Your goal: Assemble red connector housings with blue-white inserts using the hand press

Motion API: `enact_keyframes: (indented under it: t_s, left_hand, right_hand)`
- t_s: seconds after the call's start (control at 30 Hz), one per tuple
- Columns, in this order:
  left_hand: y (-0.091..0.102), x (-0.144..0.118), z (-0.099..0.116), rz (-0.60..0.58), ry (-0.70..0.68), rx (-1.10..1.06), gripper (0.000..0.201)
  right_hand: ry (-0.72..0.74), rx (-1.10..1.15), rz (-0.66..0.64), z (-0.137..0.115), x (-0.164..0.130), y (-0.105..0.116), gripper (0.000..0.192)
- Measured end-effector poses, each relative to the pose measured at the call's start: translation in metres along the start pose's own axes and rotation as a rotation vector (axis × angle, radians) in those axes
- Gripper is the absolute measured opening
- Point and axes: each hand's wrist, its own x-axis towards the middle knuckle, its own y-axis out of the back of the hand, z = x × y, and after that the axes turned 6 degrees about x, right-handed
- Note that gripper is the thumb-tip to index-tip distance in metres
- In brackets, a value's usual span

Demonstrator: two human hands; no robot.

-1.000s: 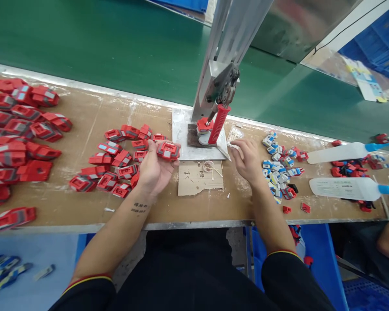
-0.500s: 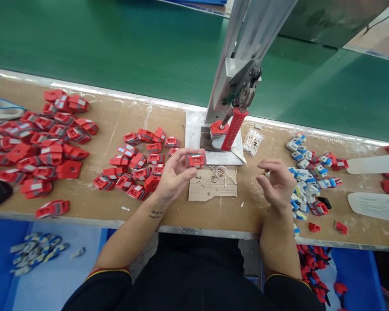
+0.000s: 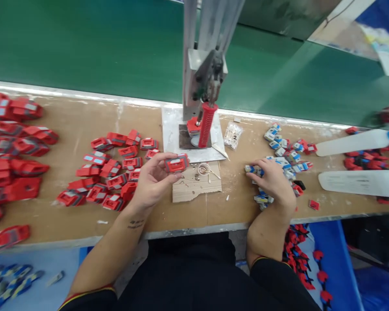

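The desk (image 3: 84, 121) is showing a matt, scuffed wood-fibre top with a bright metal edge. The red part (image 3: 176, 164) in the left hand (image 3: 151, 183) is looking like smooth plastic. The press (image 3: 201, 65) is gleaming as bare metal, its handle (image 3: 206, 125) ribbed red rubber or plastic. The cardboard scrap (image 3: 194, 188) is looking rough.

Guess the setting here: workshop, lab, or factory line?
Most likely a factory assembly line. A green conveyor belt runs behind the wooden bench, a hand lever press stands at its middle, and piles of identical red plastic parts lie beside it. The left hand holds one red part.
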Motion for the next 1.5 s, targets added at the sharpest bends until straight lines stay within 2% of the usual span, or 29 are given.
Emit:
enact_keyframes:
  t_s: [0.17, 0.27, 0.37, 0.43, 0.5, 0.57, 0.67, 0.73, 0.83, 0.97, 1.07, 1.2, 1.3, 1.4, 1.5]
  left_hand:
    - [0.0, 0.0, 0.0, -0.015, 0.006, 0.052, 0.039]
    - [-0.001, 0.0, 0.001, -0.029, -0.011, 0.091, 0.037]
    - [-0.004, -0.001, 0.003, -0.039, -0.014, 0.121, 0.035]
    - [-0.007, -0.003, 0.004, -0.05, -0.004, 0.138, 0.035]
    - [-0.01, -0.005, 0.003, -0.066, -0.011, 0.144, 0.037]
    - [-0.012, -0.007, 0.002, -0.087, -0.026, 0.139, 0.038]
    - [-0.014, -0.008, 0.001, -0.111, -0.035, 0.141, 0.037]
    - [-0.014, -0.009, 0.002, -0.113, -0.034, 0.158, 0.036]
    - [-0.014, -0.01, 0.002, -0.118, -0.033, 0.189, 0.037]
    - [-0.015, -0.013, 0.003, -0.121, -0.03, 0.23, 0.04]
    - [-0.016, -0.014, 0.002, -0.118, -0.038, 0.25, 0.046]
    - [-0.015, -0.016, -0.002, -0.135, -0.039, 0.257, 0.054]
    - [-0.016, -0.018, -0.005, -0.152, -0.029, 0.259, 0.059]
    - [-0.019, -0.019, -0.005, -0.139, -0.029, 0.26, 0.059]
    - [-0.022, -0.02, -0.004, -0.118, -0.058, 0.292, 0.052]
  right_hand:
    - [-0.097, -0.024, -0.071, -0.006, 0.003, -0.001, 0.022]
    - [-0.069, 0.09, -0.065, -0.005, 0.005, 0.003, 0.019]
    - [0.027, 0.353, 0.116, -0.017, 0.004, 0.008, 0.018]
    - [0.116, 0.598, 0.25, -0.036, 0.003, 0.011, 0.021]
    - [0.227, 0.859, 0.318, -0.063, 0.005, 0.012, 0.024]
    - [0.315, 1.098, 0.333, -0.091, 0.009, 0.009, 0.026]
    - [0.332, 1.401, 0.3, -0.125, 0.019, -0.001, 0.023]
    - [0.296, 1.556, 0.237, -0.136, 0.024, -0.009, 0.021]
    - [0.216, 1.662, 0.15, -0.139, 0.026, -0.02, 0.029]
    - [0.159, 1.636, 0.087, -0.133, 0.023, -0.029, 0.038]
    - [0.254, 1.561, 0.111, -0.13, 0.023, -0.035, 0.042]
    - [0.391, 1.416, 0.276, -0.129, 0.022, -0.041, 0.032]
    - [0.41, 1.165, 0.436, -0.132, 0.019, -0.043, 0.029]
    - [0.465, 0.911, 0.557, -0.139, 0.016, -0.044, 0.032]
    - [0.559, 0.747, 0.616, -0.147, 0.017, -0.043, 0.038]
